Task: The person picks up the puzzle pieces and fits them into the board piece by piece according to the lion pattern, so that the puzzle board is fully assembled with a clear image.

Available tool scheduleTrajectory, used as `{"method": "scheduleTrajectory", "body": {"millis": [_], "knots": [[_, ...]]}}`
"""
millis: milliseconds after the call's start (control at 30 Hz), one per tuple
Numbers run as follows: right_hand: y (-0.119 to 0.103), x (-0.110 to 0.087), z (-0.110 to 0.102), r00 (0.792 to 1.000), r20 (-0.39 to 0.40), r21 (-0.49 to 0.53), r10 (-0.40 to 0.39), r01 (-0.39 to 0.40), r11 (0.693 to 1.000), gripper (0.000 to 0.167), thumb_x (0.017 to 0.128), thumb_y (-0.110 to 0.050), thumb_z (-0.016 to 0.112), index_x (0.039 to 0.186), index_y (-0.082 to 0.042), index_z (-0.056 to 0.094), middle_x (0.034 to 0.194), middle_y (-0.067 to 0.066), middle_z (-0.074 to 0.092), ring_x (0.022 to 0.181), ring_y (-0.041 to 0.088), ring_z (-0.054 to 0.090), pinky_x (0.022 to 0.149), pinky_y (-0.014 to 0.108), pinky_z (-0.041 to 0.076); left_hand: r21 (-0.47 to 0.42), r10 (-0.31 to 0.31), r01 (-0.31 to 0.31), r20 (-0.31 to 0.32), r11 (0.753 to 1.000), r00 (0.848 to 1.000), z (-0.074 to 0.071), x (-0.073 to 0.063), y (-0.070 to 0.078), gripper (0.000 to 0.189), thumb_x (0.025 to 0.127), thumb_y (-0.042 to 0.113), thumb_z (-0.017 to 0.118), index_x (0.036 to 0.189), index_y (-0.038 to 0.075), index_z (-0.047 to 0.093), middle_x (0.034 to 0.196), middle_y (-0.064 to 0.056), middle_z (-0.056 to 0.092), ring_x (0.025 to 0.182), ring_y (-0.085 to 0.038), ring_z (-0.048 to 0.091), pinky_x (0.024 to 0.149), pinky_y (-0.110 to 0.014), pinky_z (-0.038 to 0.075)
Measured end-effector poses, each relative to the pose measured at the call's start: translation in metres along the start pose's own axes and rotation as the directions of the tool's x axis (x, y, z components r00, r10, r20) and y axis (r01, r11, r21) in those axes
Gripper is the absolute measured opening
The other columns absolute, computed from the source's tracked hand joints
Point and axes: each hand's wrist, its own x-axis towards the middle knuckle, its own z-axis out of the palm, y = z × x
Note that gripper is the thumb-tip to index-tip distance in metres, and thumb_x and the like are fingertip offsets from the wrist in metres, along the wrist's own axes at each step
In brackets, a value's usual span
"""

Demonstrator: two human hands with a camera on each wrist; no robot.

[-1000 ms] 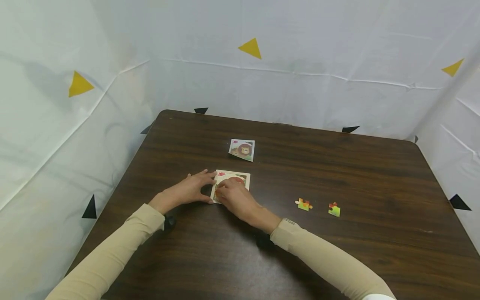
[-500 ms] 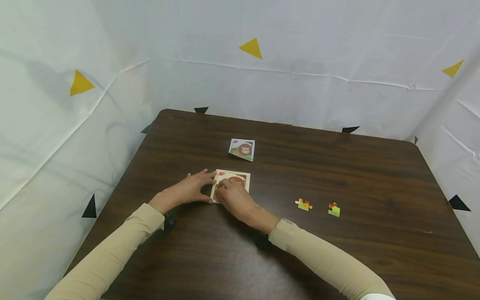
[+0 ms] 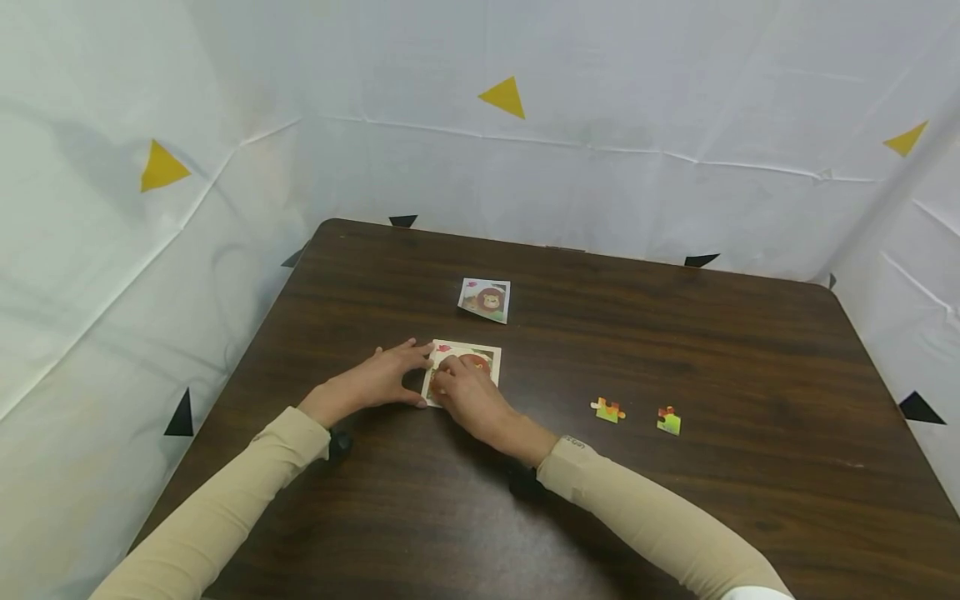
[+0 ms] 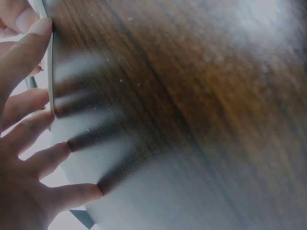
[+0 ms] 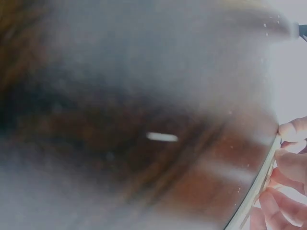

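Against my wide left grip (image 3: 372, 377) lies the squarish puzzle (image 3: 487, 355), picture-top pointing away; whether my right grip (image 3: 478, 404) pinches anything, I can't tell.

Surface finishes. The tabletop (image 3: 750, 350) shows dark wood grain, smooth and glossy, with hazy reflections in both wrist views. The puzzle board (image 3: 497, 363) has a pale, wood-like edge; the picture card (image 3: 487, 300) looks paper-thin. Surrounding white sheeting (image 3: 600, 67) appears matt, creased and cloth-like; the beige sleeves (image 3: 225, 502) are matt cloth.
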Motion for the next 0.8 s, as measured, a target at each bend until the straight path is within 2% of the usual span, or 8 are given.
{"method": "scheduleTrajectory", "body": {"millis": [200,500,800], "knots": [[0.0005,0.0003,-0.0021,1.000,0.019,0.030,0.006,-0.007,1.000,0.007,0.083,-0.008,0.076,0.087,-0.009,0.070,0.098,0.006,0.059,0.092,0.024,0.056,0.081,0.036,0.049,0.000,-0.001,0.001,0.001,1.000,1.000,0.0004,0.0011,0.0004,0.068,0.078,0.036,0.080,0.134,0.005,0.056,0.154,-0.011,0.032,0.143,-0.037,0.021,0.097,-0.077,0.021],[0.0026,0.0006,-0.0038,1.000,0.028,0.020,0.012,-0.013,1.000,0.007,0.084,-0.010,0.075,0.090,-0.009,0.071,0.099,0.006,0.059,0.092,0.025,0.058,0.079,0.038,0.049,0.010,0.003,-0.003,-0.002,1.000,1.000,0.0016,0.0029,-0.0021,0.068,0.078,0.036,0.079,0.134,0.006,0.056,0.155,-0.010,0.032,0.144,-0.037,0.020,0.097,-0.077,0.021],[0.0075,0.0013,-0.0030,0.998,0.064,0.023,-0.001,0.000,1.000,0.006,0.087,-0.013,0.073,0.092,-0.011,0.072,0.102,0.005,0.060,0.094,0.024,0.057,0.084,0.041,0.047,0.013,-0.002,0.002,0.008,1.000,1.000,0.0016,0.0024,-0.0024,0.068,0.079,0.037,0.079,0.135,0.006,0.055,0.155,-0.010,0.031,0.144,-0.037,0.020,0.097,-0.077,0.021]]}}
